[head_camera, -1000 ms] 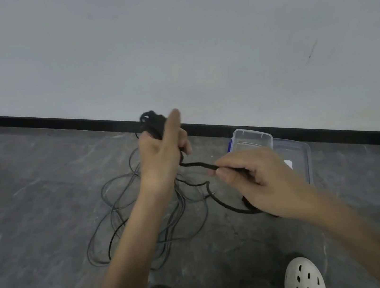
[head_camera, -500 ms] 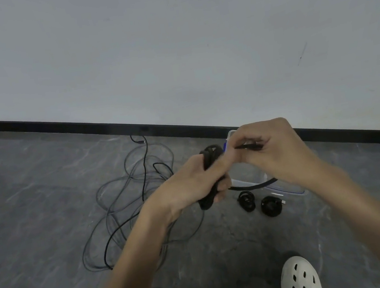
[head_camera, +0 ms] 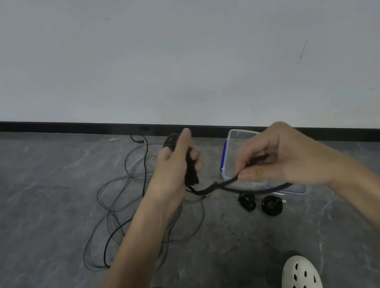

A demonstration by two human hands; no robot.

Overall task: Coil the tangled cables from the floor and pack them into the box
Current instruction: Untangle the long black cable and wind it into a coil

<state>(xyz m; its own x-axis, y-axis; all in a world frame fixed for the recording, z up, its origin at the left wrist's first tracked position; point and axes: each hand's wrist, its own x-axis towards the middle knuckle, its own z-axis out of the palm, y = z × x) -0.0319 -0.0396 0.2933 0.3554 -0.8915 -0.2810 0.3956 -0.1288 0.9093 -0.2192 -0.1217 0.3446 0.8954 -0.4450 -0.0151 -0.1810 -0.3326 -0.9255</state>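
Observation:
My left hand (head_camera: 174,171) grips a black cable coil (head_camera: 189,169) upright above the floor. A loose strand of the same black cable (head_camera: 212,187) runs from the coil's lower end to my right hand (head_camera: 283,159), which pinches it between thumb and fingers. Behind my right hand a clear plastic box (head_camera: 235,139) with blue clips lies on the floor near the wall, partly hidden. Two small coiled black cables (head_camera: 271,205) lie on the floor just in front of the box. A tangle of dark cables (head_camera: 128,203) spreads over the floor to the left, under my left arm.
The grey stone floor meets a white wall at a black skirting board (head_camera: 56,126). One cable end (head_camera: 138,139) of the tangle reaches close to the skirting. My two white perforated shoes (head_camera: 301,278) show at the bottom edge.
My hands have drawn apart: the left with the coil moved left and up, the right moved right, pulling the strand out between them. The view shifted slightly.

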